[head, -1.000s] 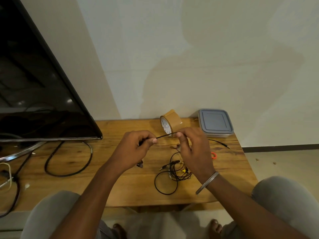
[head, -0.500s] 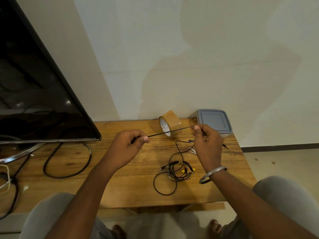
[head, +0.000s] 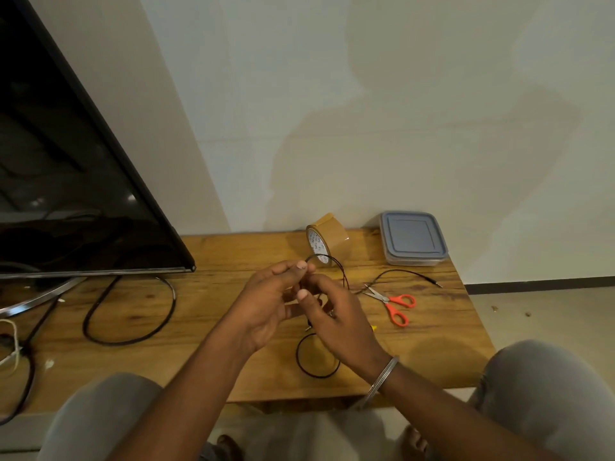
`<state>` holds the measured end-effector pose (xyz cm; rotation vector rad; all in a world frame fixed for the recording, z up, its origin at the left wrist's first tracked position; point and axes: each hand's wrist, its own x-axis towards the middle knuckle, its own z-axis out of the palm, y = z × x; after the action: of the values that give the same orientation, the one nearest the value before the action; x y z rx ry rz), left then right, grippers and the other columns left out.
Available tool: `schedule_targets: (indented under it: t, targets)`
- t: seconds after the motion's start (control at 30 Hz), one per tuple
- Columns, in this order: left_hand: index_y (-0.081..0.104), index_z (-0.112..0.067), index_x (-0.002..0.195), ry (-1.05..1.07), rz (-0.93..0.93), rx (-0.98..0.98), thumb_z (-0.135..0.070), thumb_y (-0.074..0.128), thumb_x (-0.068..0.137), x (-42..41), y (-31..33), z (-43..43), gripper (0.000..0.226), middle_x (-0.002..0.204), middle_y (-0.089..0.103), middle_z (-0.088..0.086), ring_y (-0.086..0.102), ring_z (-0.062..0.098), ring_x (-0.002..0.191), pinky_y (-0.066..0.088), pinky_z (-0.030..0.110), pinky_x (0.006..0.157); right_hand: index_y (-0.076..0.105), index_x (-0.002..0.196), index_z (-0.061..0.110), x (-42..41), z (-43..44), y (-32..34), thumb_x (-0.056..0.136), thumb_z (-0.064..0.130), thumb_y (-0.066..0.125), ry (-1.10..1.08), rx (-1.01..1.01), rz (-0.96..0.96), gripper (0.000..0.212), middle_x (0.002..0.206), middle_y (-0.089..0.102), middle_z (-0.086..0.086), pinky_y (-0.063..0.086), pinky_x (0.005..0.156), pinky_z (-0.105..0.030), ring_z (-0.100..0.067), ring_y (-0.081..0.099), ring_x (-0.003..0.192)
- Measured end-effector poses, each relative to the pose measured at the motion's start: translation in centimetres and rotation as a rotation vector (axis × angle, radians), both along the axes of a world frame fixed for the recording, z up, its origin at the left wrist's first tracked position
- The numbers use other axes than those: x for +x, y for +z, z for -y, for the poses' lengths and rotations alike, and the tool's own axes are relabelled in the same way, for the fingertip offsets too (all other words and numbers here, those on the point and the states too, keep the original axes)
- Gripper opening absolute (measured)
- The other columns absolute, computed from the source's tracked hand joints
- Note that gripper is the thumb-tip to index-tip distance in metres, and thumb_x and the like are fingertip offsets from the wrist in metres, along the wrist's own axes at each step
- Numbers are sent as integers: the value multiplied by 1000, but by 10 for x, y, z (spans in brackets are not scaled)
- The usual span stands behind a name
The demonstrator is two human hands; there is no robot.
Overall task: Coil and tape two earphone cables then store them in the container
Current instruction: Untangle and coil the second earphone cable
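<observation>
My left hand (head: 266,304) and my right hand (head: 336,321) meet above the middle of the wooden table (head: 206,327), both pinching a thin black earphone cable (head: 336,264) that arcs in a loop over the fingers. A stretch of the black cable with its jack plug (head: 404,273) trails right across the table. A loose black loop (head: 311,367) lies under my right wrist; the tangle there is mostly hidden by the hand. A roll of brown tape (head: 329,237) stands on edge behind my hands. The grey lidded container (head: 412,237) sits shut at the back right corner.
Orange-handled scissors (head: 394,302) lie right of my hands. A large black TV screen (head: 66,178) stands at the left, with a thick black power cable (head: 133,314) looped on the table before it. My knees frame the table's near edge.
The hands were apart with the cable stretched straight between them; now they have come together and the cable bends into a loop. The scissors have come into view.
</observation>
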<state>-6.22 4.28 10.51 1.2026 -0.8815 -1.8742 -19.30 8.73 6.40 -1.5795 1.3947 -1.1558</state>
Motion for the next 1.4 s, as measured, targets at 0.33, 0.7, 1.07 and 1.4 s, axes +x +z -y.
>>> schedule_targets:
  t: [0.33,0.7,1.07,1.4]
  targets:
    - [75,-13,88,144,214,-126,-19,65,92,10,-3,10,13,99,74,0,66,18,102,56,38,78,69,88,9,-7,5,17,105,20,47,122,256,258,30,68,61,-1,47,63,-25,-17,57,67]
    - [64,-22,116,-66,400,-528,-26,48,102,10,1,5,22,111,72,-4,64,6,109,47,15,87,69,87,13,-12,4,35,103,25,49,177,455,598,28,73,59,-4,33,41,-22,-14,47,50]
    - [63,2,97,-236,366,-544,-20,40,106,12,-11,10,33,64,53,0,42,12,51,43,31,49,64,80,5,-27,12,46,96,19,47,228,525,1297,27,128,62,-30,54,99,-44,-40,64,116]
    - [66,-13,94,-502,548,-375,-31,42,105,13,-21,3,31,62,44,-2,35,9,44,37,24,45,51,79,15,-47,21,43,95,21,45,91,381,1280,18,140,58,-18,26,120,-54,-28,50,137]
